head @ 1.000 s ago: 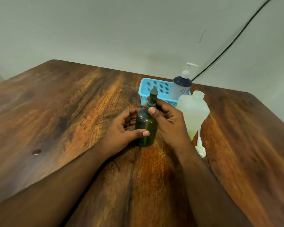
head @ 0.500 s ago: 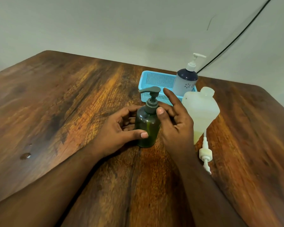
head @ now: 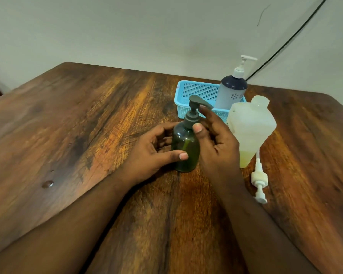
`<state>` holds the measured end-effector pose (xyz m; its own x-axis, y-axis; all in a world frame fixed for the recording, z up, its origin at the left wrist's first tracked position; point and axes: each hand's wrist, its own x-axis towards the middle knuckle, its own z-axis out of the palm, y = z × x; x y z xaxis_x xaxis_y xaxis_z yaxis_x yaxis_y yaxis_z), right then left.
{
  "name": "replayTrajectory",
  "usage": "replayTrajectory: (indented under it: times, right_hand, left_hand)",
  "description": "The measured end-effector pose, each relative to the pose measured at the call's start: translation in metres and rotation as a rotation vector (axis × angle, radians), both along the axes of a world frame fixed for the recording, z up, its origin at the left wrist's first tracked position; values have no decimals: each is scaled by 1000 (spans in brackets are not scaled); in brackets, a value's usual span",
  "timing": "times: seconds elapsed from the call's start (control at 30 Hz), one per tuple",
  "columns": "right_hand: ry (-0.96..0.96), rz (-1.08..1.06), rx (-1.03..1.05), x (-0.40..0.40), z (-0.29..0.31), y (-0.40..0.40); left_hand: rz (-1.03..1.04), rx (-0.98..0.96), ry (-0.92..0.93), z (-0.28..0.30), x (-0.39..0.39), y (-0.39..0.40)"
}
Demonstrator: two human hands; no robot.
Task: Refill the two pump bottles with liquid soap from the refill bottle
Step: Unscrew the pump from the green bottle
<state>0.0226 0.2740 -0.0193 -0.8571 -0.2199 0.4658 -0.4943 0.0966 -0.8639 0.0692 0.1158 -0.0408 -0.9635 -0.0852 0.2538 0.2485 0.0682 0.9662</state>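
The pump head on my green pump bottle (head: 185, 149) has turned round since a second ago, its spout now pointing right. My left hand (head: 152, 153) grips the bottle body, fingers curled round it, while my right hand (head: 214, 143) pinches the collar, thumb and fingertips on it. The bottle stands on the desk (head: 87, 125), just beside the refill bottle (head: 249, 131), uncapped, its white pump (head: 259, 178) lying loose. I judge this one is being closed; the navy pump bottle (head: 233, 91) waits in the blue basket (head: 196, 91).
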Motion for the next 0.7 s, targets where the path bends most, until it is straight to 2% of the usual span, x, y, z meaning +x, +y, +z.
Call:
replayTrajectory:
  times: [0.1, 0.23, 0.7]
  right_hand:
    - [5, -29, -37, 0, 0, 1]
    - [22, -24, 30, 2, -2, -1]
    - [44, -88, 42, 13, 2, -8]
  left_hand:
    - [-7, 3, 0, 0, 0, -1]
    - [2, -11, 1, 2, 1, 0]
    - [2, -40, 30, 3, 2, 2]
